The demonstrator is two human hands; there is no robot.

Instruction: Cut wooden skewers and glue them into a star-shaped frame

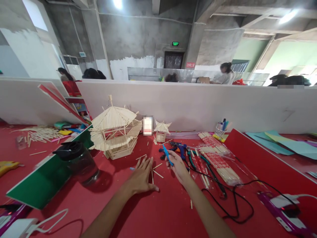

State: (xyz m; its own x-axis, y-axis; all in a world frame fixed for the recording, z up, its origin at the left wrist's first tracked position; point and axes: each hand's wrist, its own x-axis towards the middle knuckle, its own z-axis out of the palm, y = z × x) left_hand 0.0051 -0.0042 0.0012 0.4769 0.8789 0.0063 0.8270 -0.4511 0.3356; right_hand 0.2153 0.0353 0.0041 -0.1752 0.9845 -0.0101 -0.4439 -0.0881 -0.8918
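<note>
My left hand (141, 177) lies flat on the red table (160, 211), fingers spread, touching loose wooden sticks (155, 170). My right hand (177, 165) is closed around a small blue-handled tool (167, 155), held above the table. A large stick pavilion model (114, 131) stands just behind the left hand. A smaller stick pavilion (161, 130) sits farther back near the white partition.
A blue glue gun (180, 148) and green-handled pliers (192, 155) lie right of my right hand, beside packs of chopsticks (218, 160). Black cable (235, 198) loops toward a purple power strip (284, 211). A dark jar (79, 162) and green board (42, 181) stand left. People sit beyond the partition.
</note>
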